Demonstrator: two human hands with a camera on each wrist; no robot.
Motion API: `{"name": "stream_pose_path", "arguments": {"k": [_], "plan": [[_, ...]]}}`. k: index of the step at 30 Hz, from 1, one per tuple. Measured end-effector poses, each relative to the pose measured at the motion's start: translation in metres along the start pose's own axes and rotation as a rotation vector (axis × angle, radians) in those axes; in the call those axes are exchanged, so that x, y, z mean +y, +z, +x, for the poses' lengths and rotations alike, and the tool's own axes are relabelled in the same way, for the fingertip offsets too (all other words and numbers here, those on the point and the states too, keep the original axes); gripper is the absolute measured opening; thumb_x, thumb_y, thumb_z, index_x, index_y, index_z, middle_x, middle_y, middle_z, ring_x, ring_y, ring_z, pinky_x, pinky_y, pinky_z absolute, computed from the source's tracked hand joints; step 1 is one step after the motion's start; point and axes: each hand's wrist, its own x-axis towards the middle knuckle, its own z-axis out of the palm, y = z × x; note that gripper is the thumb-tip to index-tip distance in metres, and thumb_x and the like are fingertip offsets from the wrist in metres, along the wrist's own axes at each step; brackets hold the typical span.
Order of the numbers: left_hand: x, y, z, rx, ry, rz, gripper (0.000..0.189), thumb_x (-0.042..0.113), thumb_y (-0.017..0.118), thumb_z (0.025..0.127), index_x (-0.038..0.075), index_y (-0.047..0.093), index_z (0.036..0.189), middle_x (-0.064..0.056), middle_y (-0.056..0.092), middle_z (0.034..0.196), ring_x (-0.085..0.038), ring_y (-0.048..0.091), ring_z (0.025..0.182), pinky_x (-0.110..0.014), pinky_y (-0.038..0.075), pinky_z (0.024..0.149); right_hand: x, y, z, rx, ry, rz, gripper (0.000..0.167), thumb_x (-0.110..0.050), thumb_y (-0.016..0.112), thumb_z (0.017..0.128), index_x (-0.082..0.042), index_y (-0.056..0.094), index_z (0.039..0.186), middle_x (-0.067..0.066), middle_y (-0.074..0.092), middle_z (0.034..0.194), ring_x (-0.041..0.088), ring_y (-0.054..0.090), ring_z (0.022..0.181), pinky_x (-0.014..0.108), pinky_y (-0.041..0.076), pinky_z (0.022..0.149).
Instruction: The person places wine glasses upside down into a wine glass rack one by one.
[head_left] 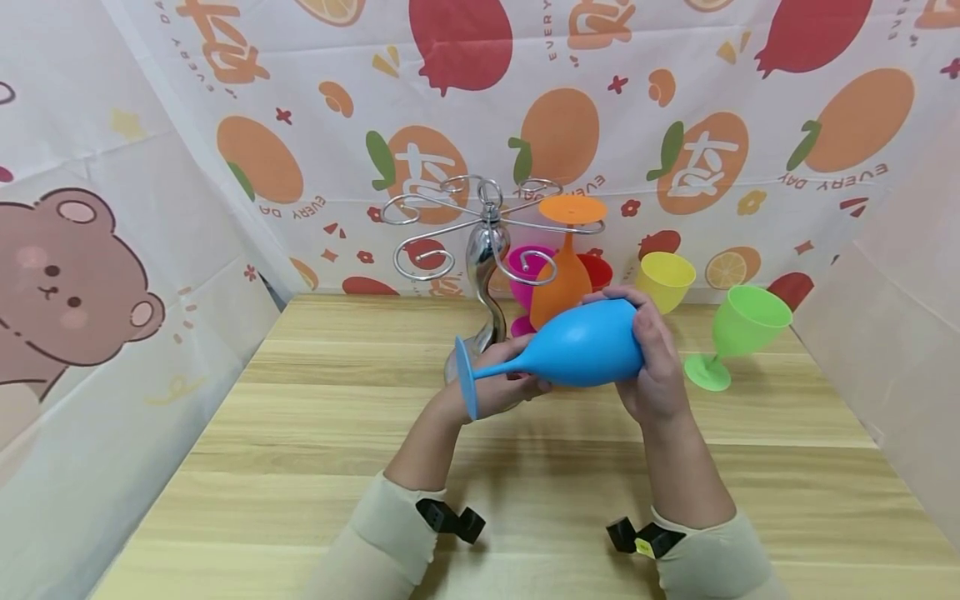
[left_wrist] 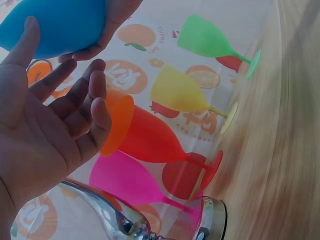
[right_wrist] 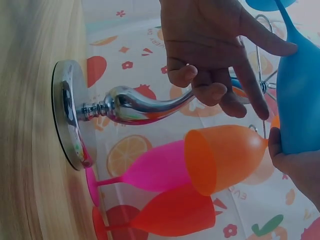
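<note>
A blue plastic goblet (head_left: 588, 346) lies tilted on its side in the air over the table, its foot toward the left. My right hand (head_left: 660, 367) grips the bowl near the rim. At the stem end is my left hand (head_left: 495, 396), palm turned up. Its thumb touches the bowl close to the stem, and the other fingers are loosely bent in the left wrist view. Behind the goblet stands a chrome rack (head_left: 487, 250) with curled wire arms. An orange goblet (head_left: 564, 287) hangs upside down from one arm on its right side.
Behind the orange goblet stand a magenta goblet (left_wrist: 127, 177) and a red goblet (left_wrist: 155, 135). A yellow goblet (head_left: 665, 282) and a green goblet (head_left: 750, 321) stand upright to the right. A fruit-print cloth (head_left: 480, 108) hangs behind the wooden table (head_left: 315, 433).
</note>
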Motion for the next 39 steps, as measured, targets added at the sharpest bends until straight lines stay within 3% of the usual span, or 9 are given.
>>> {"name": "stream_pose_path", "arguments": {"k": [4, 9, 18, 23, 26, 28, 31, 35, 39], "plan": [[-0.001, -0.001, -0.001, -0.014, 0.008, -0.037, 0.058, 0.041, 0.068, 0.091, 0.012, 0.051, 0.138, -0.01, 0.068, 0.109, -0.026, 0.066, 0.09, -0.037, 0.058, 0.077, 0.001, -0.001, 0.0, -0.032, 0.008, 0.004, 0.043, -0.042, 0.056, 0.097, -0.016, 0.05, 0.13, 0.01, 0.053, 0.132, 0.035, 0.043, 0.128, 0.039, 0.056, 0.088], [-0.006, -0.004, -0.002, -0.037, 0.056, -0.159, 0.096, 0.074, 0.063, 0.073, 0.011, 0.047, 0.142, -0.015, 0.069, 0.106, -0.034, 0.067, 0.094, -0.039, 0.058, 0.076, 0.002, -0.003, -0.001, -0.052, 0.041, -0.014, 0.048, -0.044, 0.063, 0.093, -0.019, 0.049, 0.132, 0.009, 0.05, 0.136, 0.035, 0.04, 0.129, 0.037, 0.056, 0.088], [-0.008, -0.009, -0.005, -0.012, 0.091, -0.241, 0.103, 0.077, 0.064, 0.068, 0.011, 0.043, 0.144, -0.016, 0.06, 0.111, -0.026, 0.063, 0.085, -0.041, 0.056, 0.083, 0.003, -0.01, 0.0, -0.138, 0.068, -0.03, 0.062, -0.039, 0.077, 0.083, -0.021, 0.048, 0.135, 0.009, 0.048, 0.14, 0.035, 0.038, 0.131, 0.038, 0.055, 0.09], [-0.004, -0.011, -0.007, 0.027, 0.061, -0.269, 0.112, 0.082, 0.063, 0.064, 0.01, 0.038, 0.146, -0.016, 0.053, 0.133, -0.032, 0.055, 0.113, -0.052, 0.051, 0.096, 0.003, -0.016, 0.0, -0.198, 0.086, -0.106, 0.063, -0.029, 0.081, 0.081, -0.021, 0.051, 0.136, 0.009, 0.046, 0.142, 0.034, 0.037, 0.132, 0.039, 0.055, 0.091], [-0.001, -0.013, -0.01, 0.034, -0.009, -0.295, 0.107, 0.075, 0.063, 0.074, 0.007, 0.031, 0.149, -0.018, 0.045, 0.142, -0.036, 0.051, 0.119, -0.056, 0.045, 0.103, 0.003, -0.018, -0.001, -0.223, 0.123, -0.18, 0.064, -0.023, 0.082, 0.08, -0.02, 0.052, 0.136, 0.008, 0.044, 0.142, 0.034, 0.036, 0.131, 0.039, 0.054, 0.091], [0.001, -0.015, -0.013, 0.063, -0.07, -0.273, 0.094, 0.066, 0.062, 0.082, 0.01, 0.03, 0.151, -0.018, 0.046, 0.14, -0.034, 0.056, 0.112, -0.053, 0.047, 0.102, 0.003, -0.019, -0.001, -0.24, 0.158, -0.233, 0.065, -0.02, 0.082, 0.079, -0.019, 0.051, 0.137, 0.008, 0.043, 0.142, 0.033, 0.036, 0.131, 0.041, 0.054, 0.091], [0.003, -0.015, -0.015, 0.103, -0.07, -0.223, 0.074, 0.052, 0.056, 0.093, 0.008, 0.036, 0.148, -0.019, 0.048, 0.135, -0.031, 0.062, 0.1, -0.049, 0.051, 0.097, 0.003, -0.017, -0.001, -0.27, 0.195, -0.312, 0.07, -0.018, 0.082, 0.078, -0.017, 0.049, 0.14, 0.007, 0.042, 0.143, 0.034, 0.036, 0.132, 0.046, 0.052, 0.092], [0.004, -0.015, -0.012, 0.145, 0.012, -0.182, 0.084, 0.068, 0.05, 0.085, 0.002, 0.048, 0.136, -0.021, 0.053, 0.128, -0.029, 0.063, 0.095, -0.051, 0.054, 0.09, 0.003, -0.014, 0.0, -0.313, 0.216, -0.381, 0.076, -0.018, 0.083, 0.078, -0.016, 0.045, 0.143, 0.009, 0.043, 0.144, 0.036, 0.039, 0.131, 0.052, 0.05, 0.094], [0.005, -0.013, -0.008, 0.217, -0.053, -0.09, 0.102, 0.09, 0.042, 0.066, 0.009, 0.056, 0.126, -0.016, 0.061, 0.12, -0.027, 0.066, 0.094, -0.043, 0.057, 0.081, 0.006, -0.012, 0.0, -0.35, 0.225, -0.41, 0.081, -0.019, 0.084, 0.077, -0.017, 0.041, 0.146, 0.011, 0.042, 0.146, 0.04, 0.042, 0.131, 0.057, 0.048, 0.098]]}}
